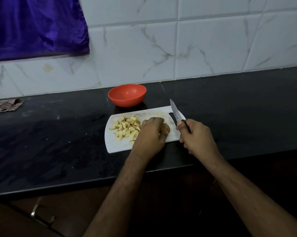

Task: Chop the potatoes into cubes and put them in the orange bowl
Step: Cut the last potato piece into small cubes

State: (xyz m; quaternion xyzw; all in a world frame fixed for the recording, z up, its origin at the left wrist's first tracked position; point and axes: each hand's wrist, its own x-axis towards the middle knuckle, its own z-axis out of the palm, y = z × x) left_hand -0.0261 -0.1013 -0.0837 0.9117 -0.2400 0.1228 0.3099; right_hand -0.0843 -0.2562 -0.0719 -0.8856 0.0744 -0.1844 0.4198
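While the left hand (150, 134) curls over a potato piece (165, 128) on the white cutting board (117, 146), fingers bent round it and pinning it to the board, the right hand (198, 135) grips the black handle of a small knife (176, 114). Knife is raised off the board, blade angled up and away toward the wall, tip pointing to the far left, nothing touching the edge. Potato piece is mostly hidden under the left fingers, only its right side shows; can't tell its shape or how much is cut. Pile of potato cubes (126, 128) lies on the left half of the board, yellowish with some brown skin edges, just beside the left hand, a few strays toward the near edge. Orange bowl (127, 94) sits upright on the black counter (58, 142), just behind the board's far edge, not touching it; nothing visible inside it. Board lies near the counter's front edge, slightly tilted in view. Patterned cloth (5, 106) at far left of the counter against the wall. Purple fabric (36, 26) hangs upper left over the white marble-look wall tiles (204, 48). Metal drawer handle (35, 209) shows below the counter, lower left.
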